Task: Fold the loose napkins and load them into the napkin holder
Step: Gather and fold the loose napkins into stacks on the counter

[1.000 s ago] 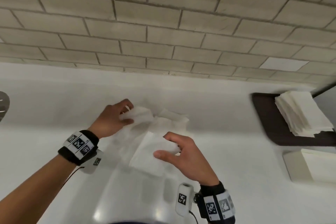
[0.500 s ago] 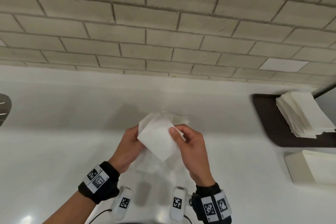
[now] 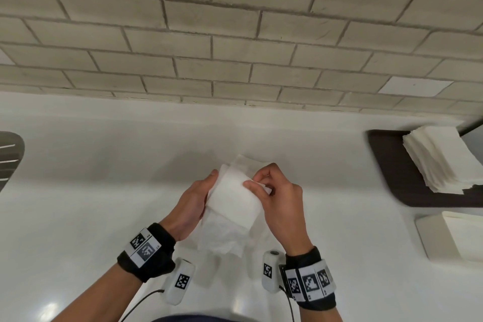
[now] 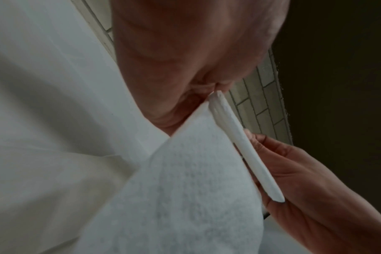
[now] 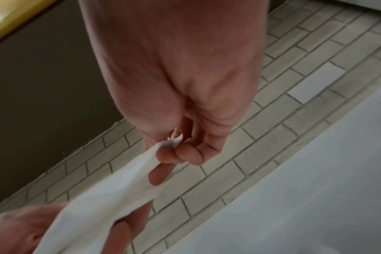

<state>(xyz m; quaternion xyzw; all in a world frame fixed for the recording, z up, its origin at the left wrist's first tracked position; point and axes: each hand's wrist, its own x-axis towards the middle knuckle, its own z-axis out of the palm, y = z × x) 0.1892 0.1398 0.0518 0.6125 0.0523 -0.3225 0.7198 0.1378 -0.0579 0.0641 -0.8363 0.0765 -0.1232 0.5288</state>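
Both hands hold a folded white napkin [image 3: 234, 200] up above the white counter, in the middle of the head view. My left hand [image 3: 194, 202] grips its left edge, fingers hidden behind the paper. My right hand [image 3: 274, 196] pinches its upper right corner between thumb and fingertips; the right wrist view shows that corner of the napkin [image 5: 128, 173] caught at the fingertips [image 5: 180, 153]. In the left wrist view the napkin [image 4: 185, 189] fills the lower frame. More loose napkins [image 3: 224, 238] lie crumpled on the counter beneath. A dark napkin holder [image 3: 392, 172] at the right carries a stack of folded napkins [image 3: 441, 159].
A white rectangular box [image 3: 452, 238] sits on the counter at the right, in front of the holder. A grey brick wall [image 3: 235, 34] backs the counter. A dark curved object [image 3: 10, 154] shows at the left edge.
A second ago my hands were apart on the loose pile. They came together and lifted one folded napkin; now they hold it closer in, the right pinching its corner.
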